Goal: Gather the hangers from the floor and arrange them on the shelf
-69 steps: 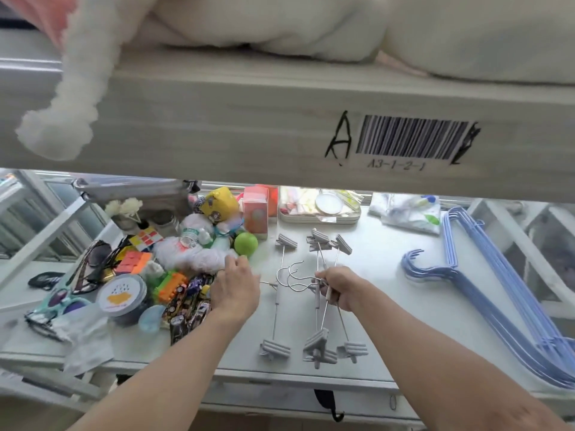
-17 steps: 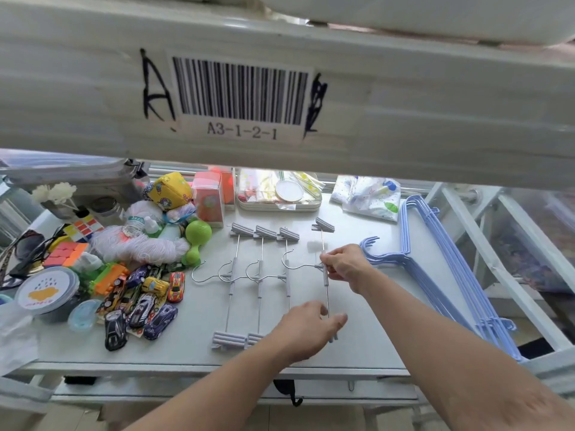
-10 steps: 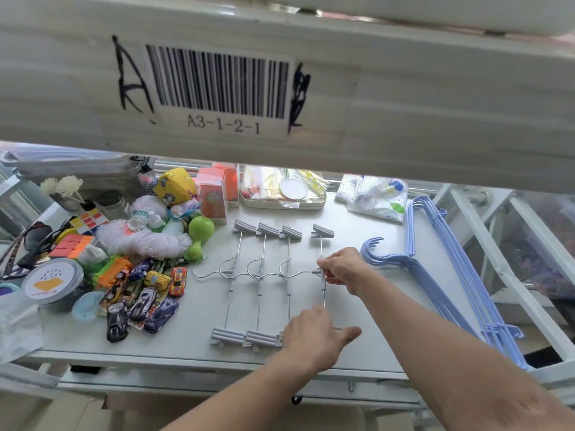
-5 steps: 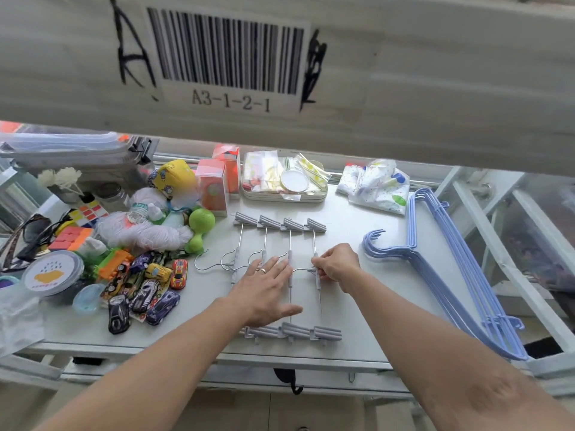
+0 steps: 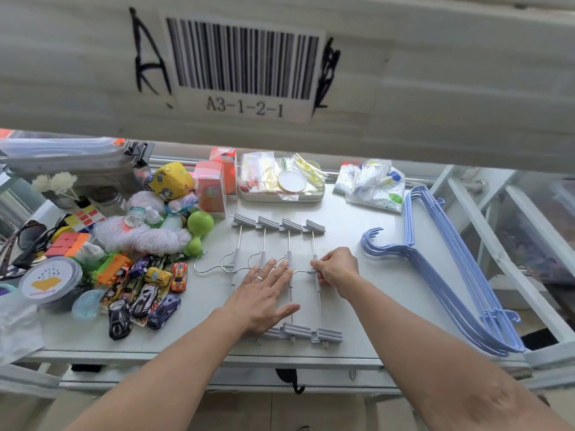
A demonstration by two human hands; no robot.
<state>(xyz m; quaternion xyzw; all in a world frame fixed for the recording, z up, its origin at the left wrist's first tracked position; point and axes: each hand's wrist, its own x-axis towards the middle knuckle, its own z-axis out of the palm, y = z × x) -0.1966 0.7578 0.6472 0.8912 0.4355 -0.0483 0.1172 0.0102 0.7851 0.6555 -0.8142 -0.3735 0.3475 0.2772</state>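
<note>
Several grey clip hangers (image 5: 289, 244) lie side by side on the white shelf (image 5: 357, 290), hooks pointing left, clips at the far and near ends. My left hand (image 5: 264, 297) lies flat and open on their middle rods, fingers spread. My right hand (image 5: 337, 270) pinches the centre of the rightmost clip hanger (image 5: 315, 241). A stack of blue wire hangers (image 5: 451, 269) lies on the right part of the shelf, hooks to the left.
Toy cars (image 5: 146, 297), a round tub (image 5: 49, 279), puzzle cubes (image 5: 67, 244), white yarn (image 5: 143, 234), a green toy (image 5: 199, 227) and boxes (image 5: 210, 191) crowd the left. A tray (image 5: 280, 197) and a printed bag (image 5: 373, 185) sit at the back. An upper shelf beam (image 5: 404, 88) hangs overhead.
The clip hangers went from a bunch to an even row. My left hand moved from the near clips onto the rods, and the rightmost hanger was drawn in beside the others.
</note>
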